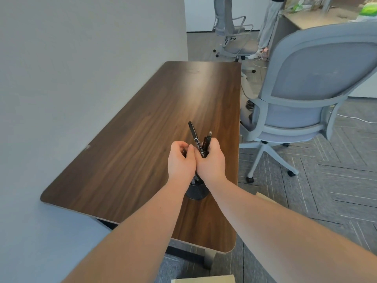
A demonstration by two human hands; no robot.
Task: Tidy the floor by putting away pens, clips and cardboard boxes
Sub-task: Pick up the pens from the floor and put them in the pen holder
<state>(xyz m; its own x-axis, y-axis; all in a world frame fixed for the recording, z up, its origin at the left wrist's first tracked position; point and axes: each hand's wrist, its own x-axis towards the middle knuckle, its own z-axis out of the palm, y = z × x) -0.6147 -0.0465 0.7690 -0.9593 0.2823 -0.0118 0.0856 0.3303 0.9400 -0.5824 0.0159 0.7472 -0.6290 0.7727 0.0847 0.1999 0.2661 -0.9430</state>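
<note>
Both hands are over the dark walnut-grain desk (126, 139), pressed side by side. The right hand (211, 162) is wrapped round a bunch of black pens (195, 137), their tips fanning upward. The left hand (180, 160) is curled in beside it, fingers pinched, though on what I cannot tell. Directly beneath them sits a black mesh pen cup (196, 193). This looks like the pen-stowing step. Next, I'd say, the bunch needs tipping upright and lowering into that cup. Pale cardboard (204, 279) waits on the floor.
</note>
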